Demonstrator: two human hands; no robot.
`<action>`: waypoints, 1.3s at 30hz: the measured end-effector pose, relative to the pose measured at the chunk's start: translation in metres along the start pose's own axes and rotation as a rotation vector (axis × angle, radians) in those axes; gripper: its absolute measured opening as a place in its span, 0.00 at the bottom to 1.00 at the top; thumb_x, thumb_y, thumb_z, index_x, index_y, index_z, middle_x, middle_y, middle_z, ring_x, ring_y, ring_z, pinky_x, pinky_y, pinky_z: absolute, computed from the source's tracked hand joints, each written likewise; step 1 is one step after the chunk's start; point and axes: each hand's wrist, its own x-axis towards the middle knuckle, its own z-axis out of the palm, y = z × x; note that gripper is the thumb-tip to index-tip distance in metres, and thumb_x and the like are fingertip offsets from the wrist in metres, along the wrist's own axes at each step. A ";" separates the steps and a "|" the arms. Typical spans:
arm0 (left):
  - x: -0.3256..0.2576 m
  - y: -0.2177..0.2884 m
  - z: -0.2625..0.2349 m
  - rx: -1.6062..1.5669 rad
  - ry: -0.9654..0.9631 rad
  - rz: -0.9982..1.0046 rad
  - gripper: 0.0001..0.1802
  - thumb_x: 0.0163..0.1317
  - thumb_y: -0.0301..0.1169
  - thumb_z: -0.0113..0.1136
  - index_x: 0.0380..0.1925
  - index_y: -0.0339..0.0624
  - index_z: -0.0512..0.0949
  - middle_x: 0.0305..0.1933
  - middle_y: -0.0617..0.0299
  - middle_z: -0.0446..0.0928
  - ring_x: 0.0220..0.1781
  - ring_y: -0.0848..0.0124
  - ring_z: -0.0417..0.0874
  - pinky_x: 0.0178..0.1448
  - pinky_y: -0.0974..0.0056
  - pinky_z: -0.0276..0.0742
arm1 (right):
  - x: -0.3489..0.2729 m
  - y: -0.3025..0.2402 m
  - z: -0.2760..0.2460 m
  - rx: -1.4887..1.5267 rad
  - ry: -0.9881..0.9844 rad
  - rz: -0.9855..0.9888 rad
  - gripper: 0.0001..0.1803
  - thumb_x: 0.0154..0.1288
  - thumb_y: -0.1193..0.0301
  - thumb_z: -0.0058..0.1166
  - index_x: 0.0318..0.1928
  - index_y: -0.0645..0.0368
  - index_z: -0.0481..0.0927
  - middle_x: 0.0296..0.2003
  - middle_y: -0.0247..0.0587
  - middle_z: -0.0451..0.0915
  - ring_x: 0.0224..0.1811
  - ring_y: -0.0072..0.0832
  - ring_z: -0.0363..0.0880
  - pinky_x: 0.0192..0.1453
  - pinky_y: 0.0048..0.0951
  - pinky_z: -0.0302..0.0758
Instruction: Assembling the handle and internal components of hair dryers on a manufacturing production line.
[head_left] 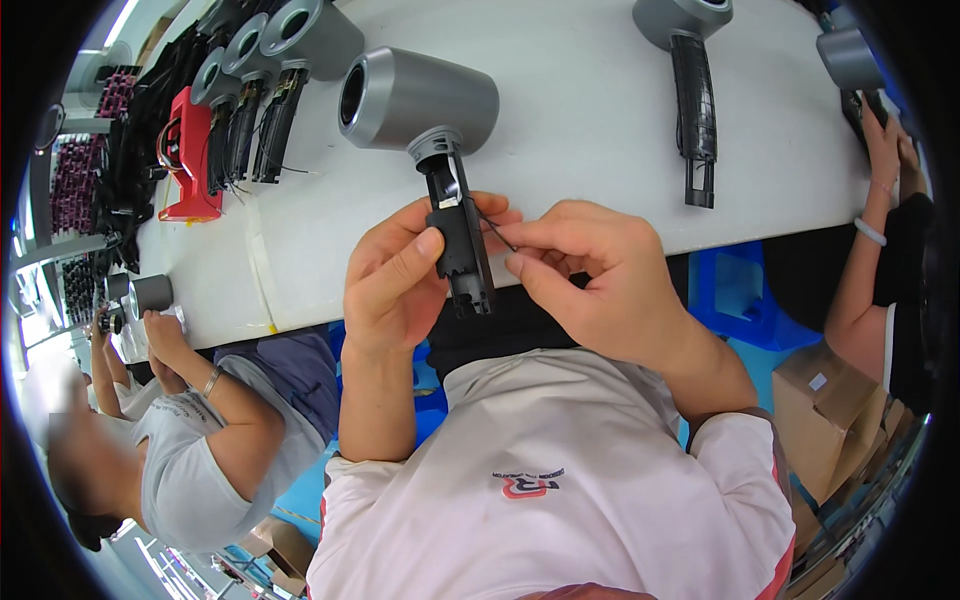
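White table (600, 120), brown boxes (825, 410) lower right, left hand (395, 275) gripping dryer handle (462, 250)

Grey hairdryer (420, 100); black handle held.

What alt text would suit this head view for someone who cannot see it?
A person's left hand grips the black handle of a grey hair dryer while the right hand pinches a thin black wire beside it, above a white table holding more dryers.

Bright, even light (edges bend); sharp centre.
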 end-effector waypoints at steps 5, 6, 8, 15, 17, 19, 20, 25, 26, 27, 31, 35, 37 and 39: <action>0.002 -0.001 0.006 -0.069 0.007 -0.013 0.32 0.73 0.37 0.52 0.64 0.14 0.68 0.60 0.27 0.77 0.67 0.31 0.78 0.70 0.38 0.76 | -0.003 -0.009 -0.001 -0.176 0.055 -0.118 0.11 0.60 0.82 0.65 0.44 0.62 0.90 0.27 0.38 0.77 0.22 0.24 0.75 0.26 0.27 0.71; 0.003 -0.001 0.006 -0.068 0.006 -0.016 0.32 0.73 0.37 0.52 0.64 0.14 0.68 0.60 0.27 0.77 0.67 0.31 0.78 0.70 0.38 0.76 | -0.003 -0.009 -0.001 -0.218 0.069 -0.170 0.12 0.59 0.83 0.65 0.44 0.63 0.89 0.26 0.38 0.76 0.22 0.26 0.75 0.25 0.29 0.71; 0.002 -0.001 0.006 -0.068 0.032 -0.013 0.32 0.74 0.37 0.52 0.65 0.14 0.67 0.58 0.29 0.78 0.64 0.31 0.80 0.70 0.37 0.76 | -0.007 -0.015 -0.005 -0.289 0.029 -0.222 0.11 0.58 0.83 0.65 0.42 0.64 0.88 0.27 0.38 0.75 0.23 0.29 0.75 0.26 0.30 0.71; 0.007 -0.014 0.015 -0.077 0.057 0.027 0.31 0.78 0.37 0.49 0.68 0.17 0.63 0.51 0.37 0.81 0.53 0.46 0.88 0.67 0.38 0.81 | -0.016 -0.015 -0.018 -0.519 -0.044 -0.449 0.07 0.55 0.82 0.67 0.35 0.67 0.84 0.29 0.39 0.73 0.29 0.35 0.75 0.29 0.35 0.73; 0.007 -0.015 0.017 -0.081 0.058 0.010 0.30 0.79 0.36 0.48 0.68 0.18 0.64 0.51 0.38 0.81 0.52 0.46 0.88 0.64 0.41 0.83 | -0.015 -0.018 -0.023 -0.547 -0.067 -0.435 0.07 0.55 0.82 0.67 0.35 0.66 0.84 0.29 0.39 0.72 0.29 0.35 0.75 0.29 0.35 0.73; 0.007 -0.017 0.017 -0.085 0.059 -0.006 0.29 0.80 0.36 0.48 0.68 0.19 0.64 0.51 0.38 0.81 0.52 0.47 0.88 0.62 0.43 0.85 | -0.013 -0.021 -0.027 -0.576 -0.090 -0.421 0.06 0.55 0.82 0.67 0.35 0.66 0.84 0.29 0.40 0.72 0.29 0.35 0.75 0.30 0.35 0.73; 0.008 -0.018 0.016 -0.104 0.042 -0.005 0.27 0.80 0.35 0.49 0.67 0.22 0.65 0.51 0.40 0.81 0.51 0.49 0.89 0.58 0.47 0.86 | -0.012 -0.022 -0.029 -0.553 -0.102 -0.414 0.06 0.55 0.82 0.67 0.35 0.66 0.84 0.29 0.40 0.73 0.29 0.35 0.75 0.30 0.35 0.73; 0.009 -0.016 0.015 -0.047 0.030 -0.043 0.27 0.81 0.36 0.47 0.69 0.23 0.64 0.51 0.40 0.81 0.49 0.50 0.89 0.55 0.50 0.88 | -0.009 -0.020 -0.035 -0.482 -0.137 -0.410 0.07 0.54 0.82 0.68 0.34 0.64 0.84 0.29 0.39 0.73 0.28 0.35 0.75 0.29 0.34 0.72; 0.009 -0.016 0.017 -0.031 0.044 -0.052 0.27 0.81 0.36 0.48 0.68 0.23 0.65 0.50 0.41 0.81 0.48 0.51 0.89 0.53 0.52 0.87 | -0.008 -0.019 -0.036 -0.437 -0.141 -0.384 0.07 0.54 0.82 0.68 0.34 0.63 0.85 0.28 0.38 0.73 0.26 0.33 0.74 0.27 0.32 0.70; 0.009 -0.017 0.018 -0.014 0.058 -0.062 0.27 0.81 0.37 0.48 0.68 0.23 0.65 0.50 0.42 0.81 0.47 0.52 0.89 0.52 0.53 0.87 | -0.007 -0.019 -0.038 -0.391 -0.145 -0.358 0.06 0.55 0.82 0.68 0.34 0.62 0.85 0.28 0.37 0.74 0.24 0.30 0.73 0.26 0.30 0.68; 0.010 -0.023 0.018 -0.011 0.053 -0.047 0.26 0.81 0.37 0.49 0.66 0.24 0.67 0.48 0.43 0.81 0.44 0.55 0.89 0.49 0.56 0.86 | -0.009 -0.014 -0.042 -0.268 -0.173 -0.156 0.05 0.58 0.82 0.68 0.34 0.61 0.85 0.28 0.35 0.74 0.20 0.22 0.70 0.23 0.25 0.64; 0.010 -0.024 0.019 0.021 0.068 -0.053 0.25 0.81 0.37 0.51 0.65 0.25 0.68 0.46 0.46 0.82 0.43 0.62 0.87 0.49 0.58 0.85 | -0.005 -0.009 -0.042 -0.155 -0.182 -0.089 0.03 0.62 0.81 0.67 0.33 0.62 0.85 0.27 0.33 0.75 0.19 0.15 0.67 0.22 0.22 0.62; 0.010 -0.025 0.021 0.028 0.080 -0.055 0.24 0.81 0.37 0.52 0.64 0.25 0.69 0.46 0.48 0.82 0.44 0.63 0.87 0.50 0.59 0.84 | -0.004 -0.011 -0.041 -0.153 -0.191 -0.068 0.03 0.63 0.80 0.67 0.33 0.62 0.85 0.26 0.32 0.75 0.19 0.15 0.68 0.22 0.21 0.62; 0.012 -0.026 0.025 0.088 0.128 -0.052 0.22 0.80 0.36 0.54 0.61 0.26 0.70 0.46 0.49 0.83 0.45 0.65 0.86 0.51 0.60 0.84 | -0.007 -0.013 -0.037 0.123 -0.107 0.316 0.04 0.62 0.79 0.69 0.31 0.61 0.85 0.25 0.31 0.75 0.19 0.15 0.70 0.22 0.19 0.62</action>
